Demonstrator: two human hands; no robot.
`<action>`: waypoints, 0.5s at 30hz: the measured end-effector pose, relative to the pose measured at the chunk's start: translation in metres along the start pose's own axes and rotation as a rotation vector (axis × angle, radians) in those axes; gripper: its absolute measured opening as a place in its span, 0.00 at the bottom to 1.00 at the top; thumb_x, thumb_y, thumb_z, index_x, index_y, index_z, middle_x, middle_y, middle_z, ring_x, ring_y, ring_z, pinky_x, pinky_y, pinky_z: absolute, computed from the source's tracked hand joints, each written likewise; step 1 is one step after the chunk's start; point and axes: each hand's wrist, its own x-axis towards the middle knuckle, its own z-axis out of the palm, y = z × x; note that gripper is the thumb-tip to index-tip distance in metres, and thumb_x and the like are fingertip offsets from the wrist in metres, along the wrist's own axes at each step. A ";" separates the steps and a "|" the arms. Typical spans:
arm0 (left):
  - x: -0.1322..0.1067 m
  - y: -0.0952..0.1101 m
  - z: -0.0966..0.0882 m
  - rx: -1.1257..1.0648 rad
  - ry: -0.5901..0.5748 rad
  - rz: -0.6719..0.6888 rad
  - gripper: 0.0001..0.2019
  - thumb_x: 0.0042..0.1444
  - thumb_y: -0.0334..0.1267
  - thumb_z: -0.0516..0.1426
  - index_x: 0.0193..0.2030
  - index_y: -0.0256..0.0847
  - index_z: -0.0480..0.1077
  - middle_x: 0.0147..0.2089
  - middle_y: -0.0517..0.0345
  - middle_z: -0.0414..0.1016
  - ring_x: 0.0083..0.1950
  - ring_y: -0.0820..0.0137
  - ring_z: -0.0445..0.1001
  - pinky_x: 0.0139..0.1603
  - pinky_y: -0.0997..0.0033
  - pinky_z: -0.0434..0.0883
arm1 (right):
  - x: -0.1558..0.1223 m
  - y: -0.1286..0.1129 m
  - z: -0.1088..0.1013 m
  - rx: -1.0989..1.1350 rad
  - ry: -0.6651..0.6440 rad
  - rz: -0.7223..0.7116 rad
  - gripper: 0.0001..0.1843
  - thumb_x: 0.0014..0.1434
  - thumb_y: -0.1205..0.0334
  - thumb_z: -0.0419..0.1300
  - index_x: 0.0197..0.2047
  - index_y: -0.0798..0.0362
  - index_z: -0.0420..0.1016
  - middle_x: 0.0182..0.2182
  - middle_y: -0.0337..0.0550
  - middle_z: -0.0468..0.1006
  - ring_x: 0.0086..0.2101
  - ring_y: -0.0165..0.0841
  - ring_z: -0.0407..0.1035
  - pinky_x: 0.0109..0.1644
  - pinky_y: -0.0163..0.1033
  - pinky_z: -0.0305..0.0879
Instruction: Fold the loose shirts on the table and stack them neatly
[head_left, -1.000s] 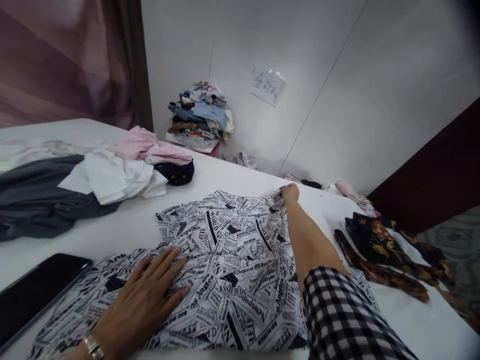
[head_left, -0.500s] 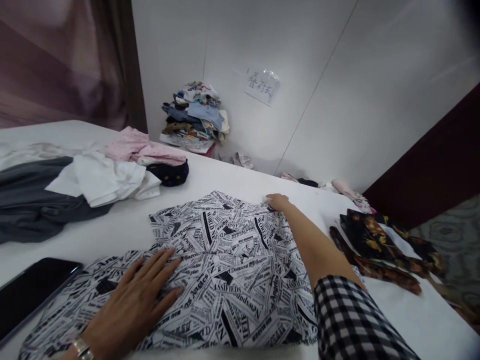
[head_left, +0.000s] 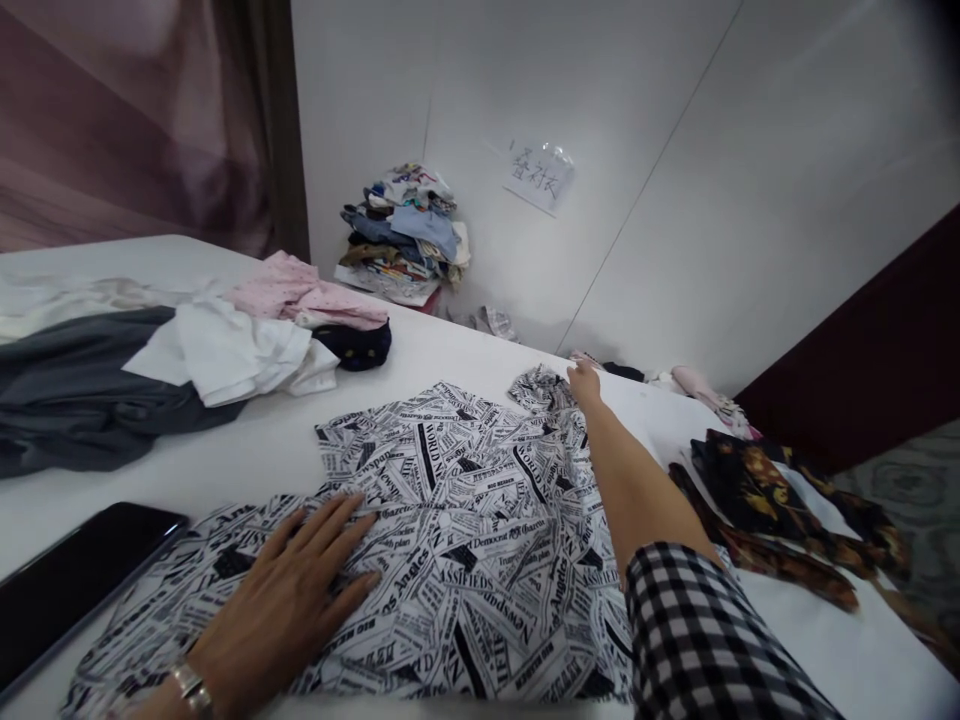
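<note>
A shirt (head_left: 465, 540) with a black-and-white newspaper print lies spread on the white table (head_left: 442, 355). My left hand (head_left: 300, 590) rests flat on its left part, fingers spread, a metal band at the wrist. At the far edge of the shirt, my right hand (head_left: 585, 384) has its fingers closed at a bunched, raised piece of the printed cloth. The arm and a checked sleeve reach across the right side of the shirt. The tips of the right fingers are hard to make out.
A black phone (head_left: 90, 575) lies at the left. Behind it are grey cloth (head_left: 90, 390), a white garment (head_left: 232, 350) and a pink garment (head_left: 300, 290). A clothes pile (head_left: 409, 235) stands by the wall. Dark flowered clothing (head_left: 765, 490) lies at the right.
My right hand has moved farther away, drawing a bunched piece of the printed cloth out past the far edge. My left hand stays flat on the shirt. The view has shifted slightly.
</note>
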 end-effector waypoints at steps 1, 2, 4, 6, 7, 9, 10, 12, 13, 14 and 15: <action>0.000 0.000 0.000 -0.003 -0.004 0.000 0.29 0.56 0.60 0.50 0.62 0.51 0.65 0.69 0.56 0.56 0.68 0.56 0.58 0.67 0.45 0.53 | -0.005 0.007 0.001 -0.012 -0.012 0.007 0.29 0.64 0.56 0.43 0.63 0.60 0.61 0.55 0.55 0.72 0.52 0.39 0.68 0.53 0.37 0.62; -0.001 0.000 0.000 -0.008 -0.008 -0.002 0.29 0.56 0.59 0.50 0.62 0.52 0.64 0.69 0.57 0.56 0.68 0.56 0.58 0.67 0.44 0.53 | -0.011 0.015 0.002 -0.031 -0.029 0.019 0.28 0.63 0.56 0.45 0.62 0.60 0.63 0.54 0.55 0.73 0.52 0.40 0.68 0.54 0.38 0.61; -0.001 -0.001 0.003 -0.024 -0.017 -0.009 0.29 0.56 0.59 0.50 0.62 0.51 0.64 0.69 0.57 0.56 0.68 0.56 0.57 0.68 0.45 0.51 | -0.024 0.031 0.005 -0.069 -0.070 0.041 0.27 0.61 0.55 0.49 0.60 0.60 0.66 0.53 0.57 0.73 0.53 0.42 0.68 0.55 0.40 0.61; 0.000 -0.002 0.006 -0.043 -0.021 -0.016 0.30 0.56 0.59 0.51 0.63 0.51 0.63 0.69 0.56 0.56 0.69 0.56 0.56 0.69 0.46 0.48 | -0.038 0.046 0.009 -0.102 -0.115 0.057 0.28 0.61 0.53 0.52 0.60 0.61 0.67 0.54 0.58 0.72 0.53 0.42 0.67 0.56 0.40 0.60; 0.000 -0.003 0.007 -0.053 -0.023 -0.020 0.30 0.56 0.59 0.51 0.63 0.51 0.63 0.69 0.56 0.56 0.69 0.56 0.55 0.70 0.47 0.47 | -0.046 0.053 0.010 -0.116 -0.138 0.064 0.29 0.60 0.52 0.52 0.60 0.61 0.66 0.55 0.58 0.71 0.54 0.42 0.67 0.56 0.40 0.60; 0.001 -0.002 0.009 -0.070 -0.038 -0.036 0.30 0.57 0.58 0.51 0.64 0.52 0.61 0.70 0.57 0.55 0.70 0.57 0.54 0.70 0.47 0.45 | -0.060 0.065 0.011 -0.139 -0.176 0.078 0.30 0.61 0.51 0.51 0.62 0.59 0.64 0.57 0.56 0.70 0.55 0.41 0.66 0.56 0.39 0.60; 0.002 -0.001 0.009 -0.075 -0.054 -0.047 0.30 0.57 0.58 0.50 0.64 0.52 0.61 0.70 0.58 0.54 0.70 0.57 0.53 0.70 0.47 0.45 | -0.067 0.070 0.009 -0.150 -0.192 0.084 0.30 0.62 0.51 0.50 0.63 0.58 0.63 0.57 0.55 0.70 0.56 0.40 0.65 0.56 0.39 0.59; 0.001 0.000 0.006 -0.080 -0.097 -0.073 0.30 0.57 0.59 0.49 0.65 0.52 0.60 0.70 0.59 0.52 0.70 0.57 0.51 0.70 0.47 0.45 | -0.083 0.081 0.003 -0.169 -0.218 0.094 0.29 0.62 0.51 0.49 0.63 0.55 0.63 0.57 0.53 0.70 0.55 0.39 0.65 0.56 0.40 0.59; 0.001 0.001 0.003 -0.083 -0.117 -0.085 0.31 0.57 0.59 0.49 0.65 0.52 0.59 0.70 0.59 0.52 0.70 0.58 0.51 0.70 0.46 0.45 | -0.090 0.087 -0.003 -0.178 -0.228 0.099 0.28 0.62 0.51 0.49 0.62 0.55 0.65 0.57 0.54 0.70 0.55 0.40 0.66 0.56 0.40 0.59; 0.001 0.002 -0.001 -0.090 -0.126 -0.096 0.31 0.58 0.59 0.48 0.66 0.51 0.58 0.70 0.58 0.53 0.70 0.58 0.52 0.70 0.47 0.47 | -0.098 0.093 -0.009 -0.187 -0.237 0.103 0.27 0.62 0.52 0.49 0.61 0.56 0.66 0.56 0.55 0.71 0.55 0.41 0.66 0.56 0.42 0.60; 0.001 0.001 -0.005 -0.099 -0.123 -0.105 0.31 0.58 0.59 0.47 0.66 0.51 0.58 0.70 0.58 0.54 0.70 0.59 0.54 0.69 0.48 0.49 | -0.105 0.100 -0.016 -0.195 -0.244 0.105 0.27 0.62 0.52 0.49 0.59 0.56 0.68 0.55 0.56 0.72 0.54 0.42 0.67 0.56 0.43 0.60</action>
